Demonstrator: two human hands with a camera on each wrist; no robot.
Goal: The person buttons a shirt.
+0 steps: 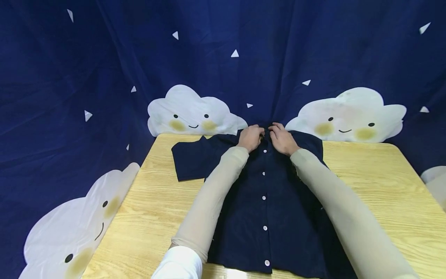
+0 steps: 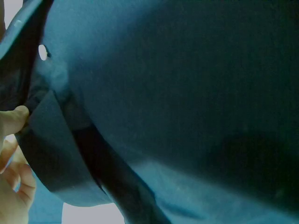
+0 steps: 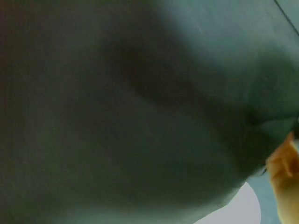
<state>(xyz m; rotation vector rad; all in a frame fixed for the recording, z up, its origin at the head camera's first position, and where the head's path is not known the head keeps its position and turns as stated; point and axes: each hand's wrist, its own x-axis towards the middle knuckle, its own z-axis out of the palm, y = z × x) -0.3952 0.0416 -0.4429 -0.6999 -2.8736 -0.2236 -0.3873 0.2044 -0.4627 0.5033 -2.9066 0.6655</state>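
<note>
A dark navy short-sleeved shirt [image 1: 240,217] lies front up on the wooden table, its white buttons running down the middle. At the neck, my left hand [image 1: 250,137] pinches the collar [image 2: 60,149] between thumb and fingers, as the left wrist view shows. Close beside it, my right hand [image 1: 283,140] holds the other side of the neckline with bent fingers. In the right wrist view only part of that hand [image 3: 286,172] appears, blurred at the right edge against the cloth. My right forearm covers part of the shirt's right side.
The wooden table [image 1: 160,205] extends to both sides of the shirt. A dark blue curtain [image 1: 216,46] with white triangles and smiling clouds hangs behind and to the sides. The shirt's left sleeve [image 1: 189,161] is spread out flat; its hem lies near the table's front edge.
</note>
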